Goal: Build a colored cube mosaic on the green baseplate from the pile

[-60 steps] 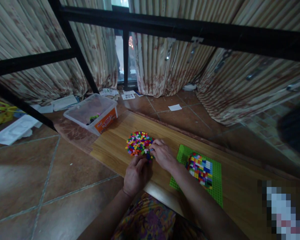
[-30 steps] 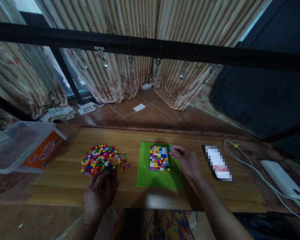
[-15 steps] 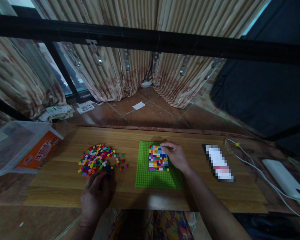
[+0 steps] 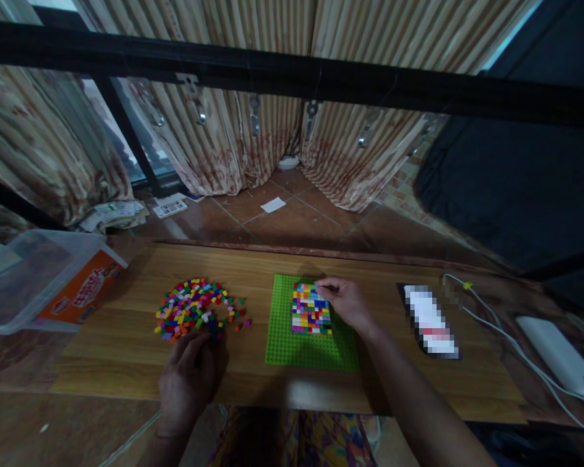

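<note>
My right hand [image 4: 345, 301] reaches in from the right, thumb and fingers pinched at the top right corner of a patch of small multicoloured building bricks [image 4: 310, 312]. A small brick seems to be between the fingertips, mostly covered by them. The patch sits on a green studded baseplate [image 4: 279, 347], towards its upper middle. On the left, my left hand [image 4: 187, 373] rests by the lower edge of a loose pile of mixed-colour bricks [image 4: 189, 305]. Its fingers are curled together and hide whatever they may hold.
A clear plastic box [image 4: 53, 266] with an orange label stands at the left end of the wooden table [image 4: 126, 379]. Right of the baseplate lie a pixelated phone [image 4: 431, 321], a white power bank [image 4: 557, 353] and a white cable [image 4: 501, 334]. A black bar [image 4: 272, 61] crosses beyond.
The view has shifted slightly, so everything sits a little further right. Both hands keep nearly the same places, the right at the patch corner and the left at the pile.
</note>
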A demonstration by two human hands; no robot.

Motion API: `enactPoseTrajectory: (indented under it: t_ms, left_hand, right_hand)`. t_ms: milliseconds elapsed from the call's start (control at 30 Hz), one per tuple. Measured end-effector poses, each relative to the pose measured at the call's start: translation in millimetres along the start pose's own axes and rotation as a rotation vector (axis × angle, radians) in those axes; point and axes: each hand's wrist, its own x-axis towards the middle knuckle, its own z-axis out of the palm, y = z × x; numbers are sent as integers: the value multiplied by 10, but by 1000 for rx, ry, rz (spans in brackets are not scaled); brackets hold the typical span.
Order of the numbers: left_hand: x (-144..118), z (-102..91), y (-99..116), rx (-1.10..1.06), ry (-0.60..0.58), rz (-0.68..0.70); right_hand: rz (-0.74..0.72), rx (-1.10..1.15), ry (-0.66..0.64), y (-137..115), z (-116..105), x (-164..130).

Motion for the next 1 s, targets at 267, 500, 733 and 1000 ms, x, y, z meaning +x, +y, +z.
enactPoseTrajectory:
  t_ms: [267,500,733,1000]
  left_hand:
    - [-12,-12,50,-53,-24,-59]
    - [-22,-13,118,-137,-14,-131]
    - [-62,-78,140,-253,88,-135]
    - [-108,-135,139,-393,77,-150]
  right_hand:
    - [-62,-81,152,-109,-46,-176]
    - [-345,-123,95,-666,457,-647]
    - [-486,-207,-210,-749,1363,-701]
    - [-602,-398,-294,-836,1900,-536]
